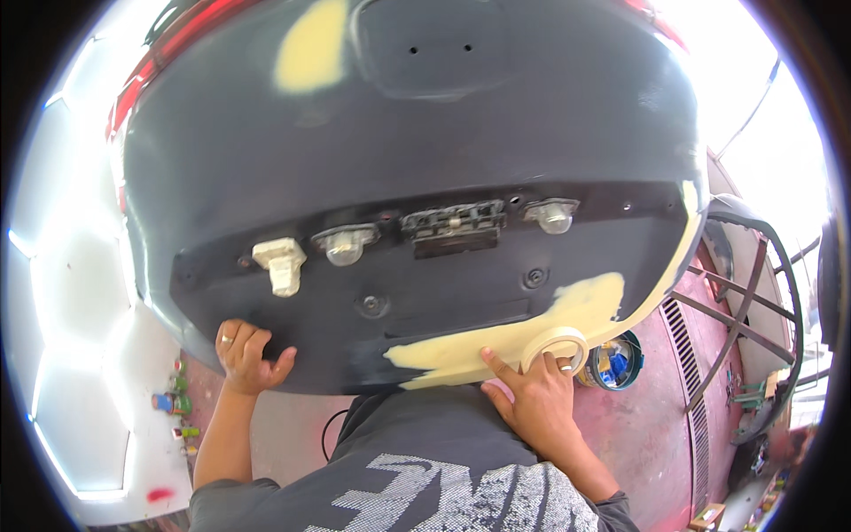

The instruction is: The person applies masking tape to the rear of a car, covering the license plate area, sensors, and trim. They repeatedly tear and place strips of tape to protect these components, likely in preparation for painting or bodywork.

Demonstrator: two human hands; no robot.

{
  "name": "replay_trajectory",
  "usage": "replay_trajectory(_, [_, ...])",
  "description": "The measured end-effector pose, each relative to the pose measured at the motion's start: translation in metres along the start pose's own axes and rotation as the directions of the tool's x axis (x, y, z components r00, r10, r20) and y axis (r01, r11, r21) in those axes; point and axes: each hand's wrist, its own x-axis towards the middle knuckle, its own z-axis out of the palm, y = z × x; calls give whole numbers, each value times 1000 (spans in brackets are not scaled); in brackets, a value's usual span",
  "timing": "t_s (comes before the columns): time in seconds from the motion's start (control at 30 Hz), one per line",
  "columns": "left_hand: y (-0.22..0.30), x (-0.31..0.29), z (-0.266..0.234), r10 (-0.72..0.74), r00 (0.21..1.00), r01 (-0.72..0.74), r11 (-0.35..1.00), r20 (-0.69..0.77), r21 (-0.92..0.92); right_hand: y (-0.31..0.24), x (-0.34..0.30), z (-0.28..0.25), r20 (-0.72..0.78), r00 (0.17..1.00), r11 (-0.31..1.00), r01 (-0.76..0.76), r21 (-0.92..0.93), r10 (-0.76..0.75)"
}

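Observation:
A car's dark grey tailgate [425,142] fills the view, with pale yellow patches on it. My left hand [246,356] is at its lower left edge, fingers curled in and thumb sticking out. What those fingers hold, if anything, is hidden. At the lower right, my right hand [539,401] carries a roll of masking tape [576,335], some fingers hooked through its ring. Its index finger stretches onto the yellow patch [505,341] along the bottom edge, and the thumb lies near that edge.
Two clear lamps [344,246] and a black latch fitting [454,227] sit in the tailgate's recess, beside a part wrapped in cream tape [282,266]. Behind my right hand stands a bucket [631,359] of blue and white items. A dark metal frame [745,310] is at right, a floor grate [687,355] nearby.

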Motion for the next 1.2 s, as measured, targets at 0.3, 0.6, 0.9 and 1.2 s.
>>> replay_trajectory(0.3, [21, 13, 0, -54, 998, 51, 989, -15, -136, 25, -8, -34, -418, 837, 747, 17, 665, 353])
replay_trajectory(0.6, [139, 214, 39, -65, 971, 235, 464, 232, -854, 11, 42, -39, -350, 933, 455, 279, 845, 78])
replay_trajectory(0.9, [148, 223, 54, 83, 986, 75, 561, 146, -824, 3, 52, -37, -443, 890, 822, 334, 461, -114])
replay_trajectory(1.2, [159, 193, 61, 29, 984, 145, 455, 177, -879, -7, 56, -35, -480, 850, 875, 387, 292, -216])
